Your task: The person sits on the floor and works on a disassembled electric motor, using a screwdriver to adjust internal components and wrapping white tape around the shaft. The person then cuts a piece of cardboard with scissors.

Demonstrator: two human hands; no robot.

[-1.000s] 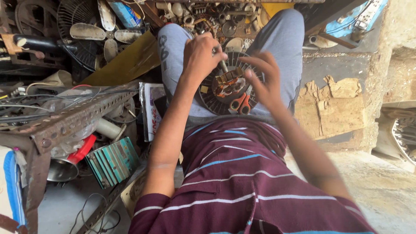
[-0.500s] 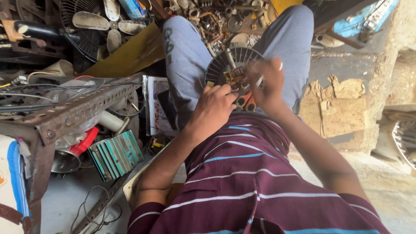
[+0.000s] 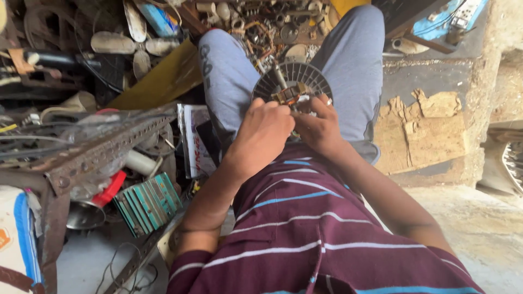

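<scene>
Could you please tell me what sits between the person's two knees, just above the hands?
In the head view, a round dark fan motor with radial fins rests on the lap between the knees. The left hand and right hand meet at its copper-coloured middle.

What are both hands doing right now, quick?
Left hand: fingers curled shut, pinching the copper windings of the round fan motor on the lap.
Right hand: closed around the motor's near edge, steadying it.

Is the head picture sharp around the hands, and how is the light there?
Head view: soft daylight, no hard shadows or glare; the left hand and right hand slightly blurred; the round dark slotted metal motor core reasonably clear; edges bend from the wide lens.
</scene>
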